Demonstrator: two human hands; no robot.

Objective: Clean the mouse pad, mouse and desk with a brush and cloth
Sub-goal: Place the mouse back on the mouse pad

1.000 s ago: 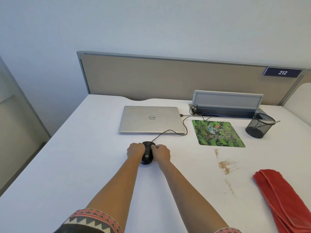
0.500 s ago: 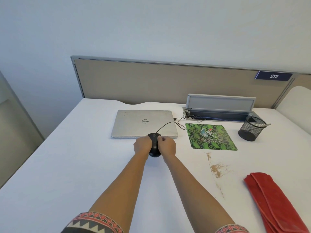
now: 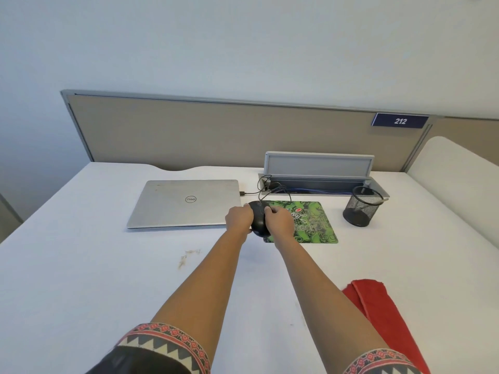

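Note:
A black wired mouse (image 3: pixel 258 218) is held between both hands at the left edge of the green mouse pad (image 3: pixel 313 225). My left hand (image 3: pixel 239 219) grips its left side and my right hand (image 3: pixel 279 222) grips its right side, lying over part of the pad. A folded red cloth (image 3: pixel 383 317) lies on the white desk (image 3: pixel 81 279) at the lower right. A brown dirt smear (image 3: pixel 186 257) marks the desk left of my left forearm. No brush is in view.
A shut silver laptop (image 3: pixel 186 203) lies left of the mouse, with its cable running to an open cable tray (image 3: pixel 318 182) at the back. A black mesh pen cup (image 3: pixel 363 206) stands right of the pad. A beige partition (image 3: pixel 216 130) closes the desk's far side.
Both hands have carried the mouse away from me and to the right, from the bare desk in front of the laptop to the mouse pad's left edge.

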